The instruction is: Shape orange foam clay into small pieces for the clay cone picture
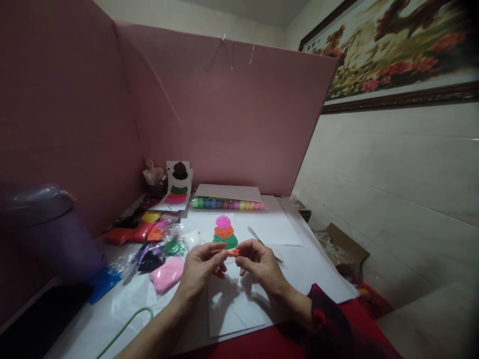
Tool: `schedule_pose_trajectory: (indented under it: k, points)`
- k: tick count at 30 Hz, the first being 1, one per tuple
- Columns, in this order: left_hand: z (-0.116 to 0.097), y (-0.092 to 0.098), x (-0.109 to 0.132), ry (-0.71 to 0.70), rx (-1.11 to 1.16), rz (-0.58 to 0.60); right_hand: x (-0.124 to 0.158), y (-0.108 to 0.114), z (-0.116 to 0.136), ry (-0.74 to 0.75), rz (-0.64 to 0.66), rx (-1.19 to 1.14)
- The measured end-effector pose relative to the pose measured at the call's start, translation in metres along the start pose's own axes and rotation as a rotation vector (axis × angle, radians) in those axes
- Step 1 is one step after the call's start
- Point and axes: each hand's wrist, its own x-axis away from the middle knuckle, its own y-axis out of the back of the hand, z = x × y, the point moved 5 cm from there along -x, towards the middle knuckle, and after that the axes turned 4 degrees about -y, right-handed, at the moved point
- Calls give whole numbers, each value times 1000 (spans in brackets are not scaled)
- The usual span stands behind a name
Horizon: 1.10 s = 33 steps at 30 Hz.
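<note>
A small piece of orange modelling clay [233, 253] is stretched between my two hands. My left hand [205, 263] pinches its left end, and my right hand [262, 265] pinches the right end. Just beyond my fingers, a white sheet [239, 319] bears a pink clay disc [223, 222], an orange clay band [224, 232] and a green clay band [225, 242], stacked like tiers. To the right of these lies a slim metal tool [255, 234], partly hidden behind my right hand.
Bags of coloured clay, including a pink one [167, 275], lie at left beside a purple lidded container [56, 234]. A finished-looking clay picture [177, 192] leans at the back, near a row of coloured pots [228, 204]. A cardboard box [346, 247] stands right of the table.
</note>
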Motion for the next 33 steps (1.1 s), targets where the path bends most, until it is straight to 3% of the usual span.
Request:
schedule_pose_trajectory:
  k: [6, 12, 21, 29, 33]
  points:
    - [1, -13, 4, 18, -61, 171, 9, -8, 7, 53, 69, 127]
    - [3, -12, 2, 12, -31, 164, 10, -7, 11, 75, 40, 182]
    - [2, -14, 6, 22, -27, 176, 15, -9, 23, 248, 41, 491]
    - [5, -15, 5, 56, -19, 228, 18, -11, 28, 294, 63, 570]
    - [6, -14, 3, 65, -20, 205, 16, -9, 21, 226, 68, 470]
